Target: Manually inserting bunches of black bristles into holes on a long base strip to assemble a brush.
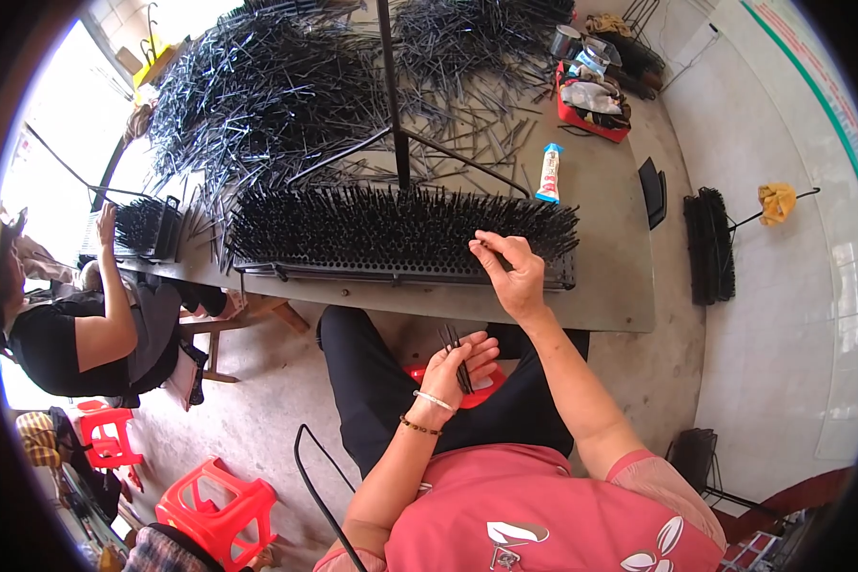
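Observation:
In front of me on the table, a long black perforated rack (353,273) is packed with thin black rods (381,221) standing upright. Several loose black rods (461,362) lie across the palm of my left hand (445,374), held under its thumb over my lap, the other fingers stretched out. Above the rack's front edge, toward its right end, my right hand (520,278) has thumb and forefinger pinched together. Whatever is between those fingertips is too small to make out.
Large heaps of loose black rods (257,95) cover the far table (601,248). A wrapped packet (550,173) and a red box of odds and ends (591,110) lie at the right. A co-worker (95,324) sits left at a smaller rack (148,229). Red stools (217,510) stand behind.

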Motion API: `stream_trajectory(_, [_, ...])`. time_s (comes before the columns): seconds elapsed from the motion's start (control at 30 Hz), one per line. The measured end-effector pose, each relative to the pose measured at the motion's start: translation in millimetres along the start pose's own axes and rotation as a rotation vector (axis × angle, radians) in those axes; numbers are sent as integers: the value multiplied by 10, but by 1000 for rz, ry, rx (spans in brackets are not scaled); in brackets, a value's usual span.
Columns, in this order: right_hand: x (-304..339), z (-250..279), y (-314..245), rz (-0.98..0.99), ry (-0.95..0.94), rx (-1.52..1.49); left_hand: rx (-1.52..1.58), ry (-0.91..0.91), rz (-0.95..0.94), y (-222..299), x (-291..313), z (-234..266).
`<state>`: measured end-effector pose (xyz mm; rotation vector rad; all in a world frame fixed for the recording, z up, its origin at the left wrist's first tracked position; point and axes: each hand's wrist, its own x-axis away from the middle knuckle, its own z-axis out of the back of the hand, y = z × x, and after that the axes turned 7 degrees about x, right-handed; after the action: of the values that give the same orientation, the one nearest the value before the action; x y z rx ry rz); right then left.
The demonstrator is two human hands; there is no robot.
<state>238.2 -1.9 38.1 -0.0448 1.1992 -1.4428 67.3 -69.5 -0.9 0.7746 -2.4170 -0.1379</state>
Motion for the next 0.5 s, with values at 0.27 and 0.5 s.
stream_trajectory(0.27, [-14, 9, -39, 384, -82, 249, 17, -9, 0, -3, 7, 0])
stream_trajectory(0.5, [0, -9, -7, 296, -20, 313, 12, -7, 10, -21, 9, 8])
